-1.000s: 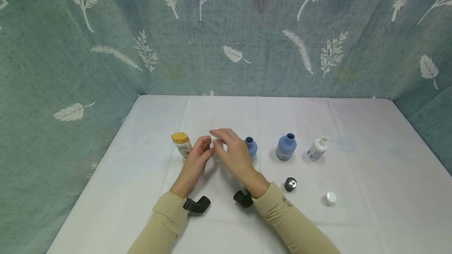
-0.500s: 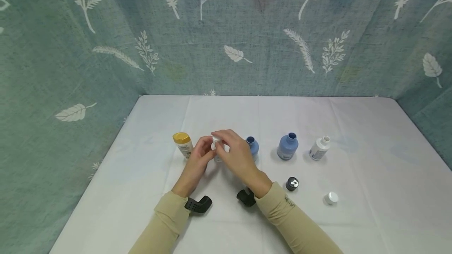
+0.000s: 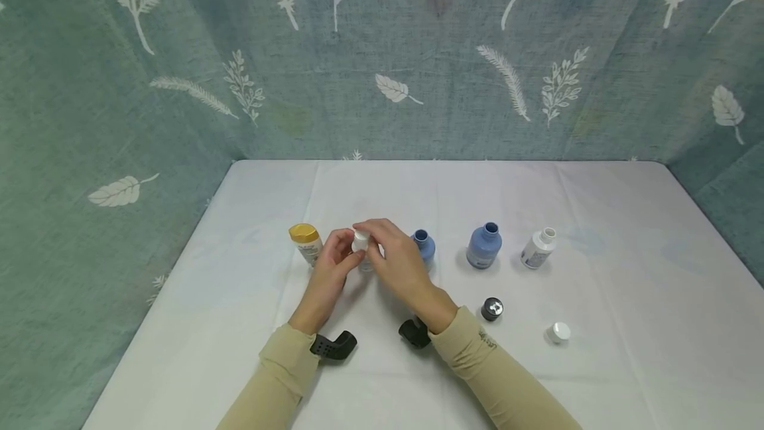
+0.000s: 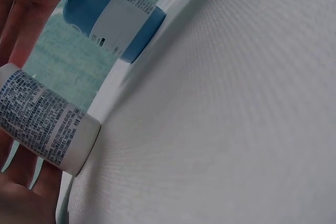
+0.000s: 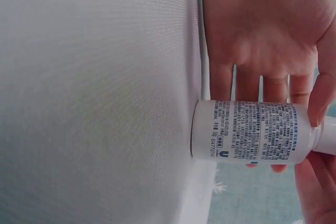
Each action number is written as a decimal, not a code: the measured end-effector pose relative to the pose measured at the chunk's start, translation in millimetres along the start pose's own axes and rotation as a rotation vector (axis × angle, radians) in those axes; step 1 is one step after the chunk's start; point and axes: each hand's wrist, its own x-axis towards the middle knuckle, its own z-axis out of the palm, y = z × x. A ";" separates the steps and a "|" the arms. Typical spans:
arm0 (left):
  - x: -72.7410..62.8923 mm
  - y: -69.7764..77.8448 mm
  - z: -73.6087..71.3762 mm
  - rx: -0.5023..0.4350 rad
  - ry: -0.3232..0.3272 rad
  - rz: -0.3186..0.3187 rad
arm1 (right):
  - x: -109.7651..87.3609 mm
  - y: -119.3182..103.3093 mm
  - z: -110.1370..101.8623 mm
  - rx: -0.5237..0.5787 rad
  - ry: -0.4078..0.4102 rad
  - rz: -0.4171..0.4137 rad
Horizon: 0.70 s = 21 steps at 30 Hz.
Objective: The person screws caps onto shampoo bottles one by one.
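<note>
Between my two hands stands a white bottle [image 5: 247, 132] with small printed text, upright with its base at the tablecloth. A white cap [image 3: 361, 239] tops its neck. My left hand [image 3: 331, 264] holds the bottle, its fingers passing behind the body and its thumb near the neck. My right hand [image 3: 398, 261] pinches at the cap from the right with thumb and fingertips. Just left of the left hand is a white bottle with a yellow cap [image 3: 305, 234]. A blue uncapped bottle [image 3: 425, 247] stands behind the right hand, partly hidden.
To the right stand another blue bottle [image 3: 484, 247] and a small white bottle [image 3: 538, 249], both uncapped. Nearer lie a black cap [image 3: 492, 309] and a loose white cap [image 3: 558, 332]. A white tablecloth [image 3: 621, 217] covers the table; patterned green fabric [image 3: 334, 105] hangs behind.
The white cap shows more between my fingers now, as the right fingertips have shifted slightly on it. Both hands stay in about the same place; the other bottles and caps have not moved.
</note>
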 end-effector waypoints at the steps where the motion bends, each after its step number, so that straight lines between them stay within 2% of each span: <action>1: -0.2 0.1 0.1 -0.006 0.004 -0.006 | -0.1 0.4 0.4 -0.003 -0.001 0.002; 6: -0.3 0.4 -0.2 -0.018 0.005 -0.020 | -0.6 1.6 1.0 -0.004 -0.002 0.014; 13: 0.1 -0.5 -1.0 0.057 0.032 -0.016 | -1.2 2.1 1.9 -0.016 -0.013 0.030; 21: -0.1 -0.9 -0.2 0.078 0.047 -0.008 | -1.7 2.1 2.4 -0.012 0.007 0.026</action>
